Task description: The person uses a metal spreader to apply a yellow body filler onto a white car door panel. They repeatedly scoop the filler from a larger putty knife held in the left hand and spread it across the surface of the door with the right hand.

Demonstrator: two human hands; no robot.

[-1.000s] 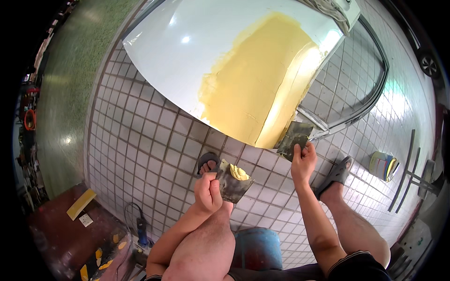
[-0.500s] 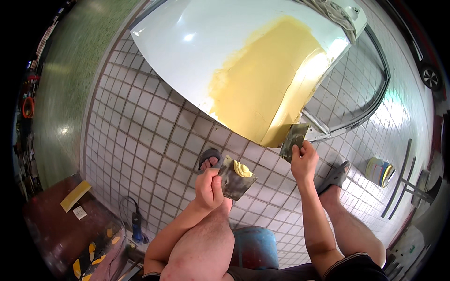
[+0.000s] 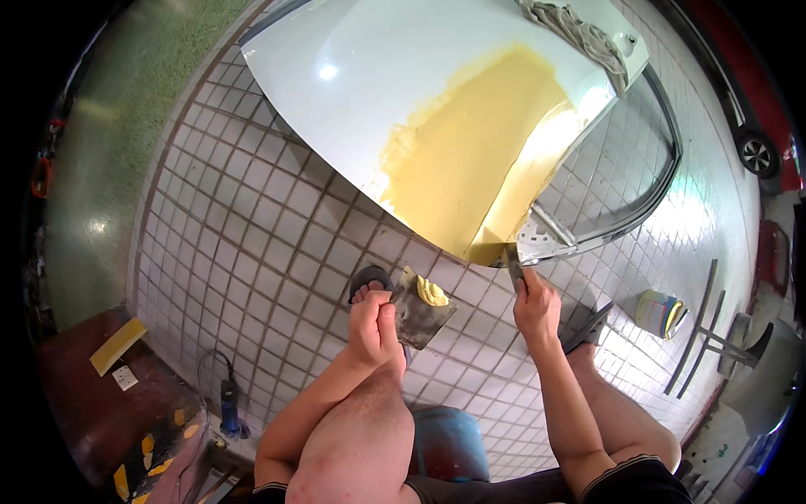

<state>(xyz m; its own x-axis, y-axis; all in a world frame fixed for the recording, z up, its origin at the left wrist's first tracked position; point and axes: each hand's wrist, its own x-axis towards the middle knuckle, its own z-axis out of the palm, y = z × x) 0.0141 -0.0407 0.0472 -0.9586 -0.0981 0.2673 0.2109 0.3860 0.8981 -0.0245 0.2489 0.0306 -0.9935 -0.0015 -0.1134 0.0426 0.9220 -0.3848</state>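
Observation:
A white car door (image 3: 336, 109) lies in front of me, with a broad patch of yellow body filler (image 3: 470, 151) spread over its near right part. My right hand (image 3: 537, 309) is closed on a flat metal putty spreader (image 3: 514, 270). The spreader appears nearly edge-on, its tip at the near corner of the filler patch beside the window frame; whether it touches cannot be made out. My left hand (image 3: 369, 326), also closed, grips a second, wider metal spreader (image 3: 424, 321). A thick dollop of yellow filler (image 3: 431, 292) sits on that plate.
A crumpled grey cloth (image 3: 579, 38) lies on the door's far end. On the tiles stand a can (image 3: 658, 314) at right and a blue power tool (image 3: 228, 407) with a cord at left. A blue drum-like object (image 3: 449, 441) is between my legs. Dark strips (image 3: 695, 332) lie far right.
My right hand has turned its spreader from face-up to nearly edge-on at the door's corner. The left hand still holds its loaded plate. The whole view has shifted slightly.

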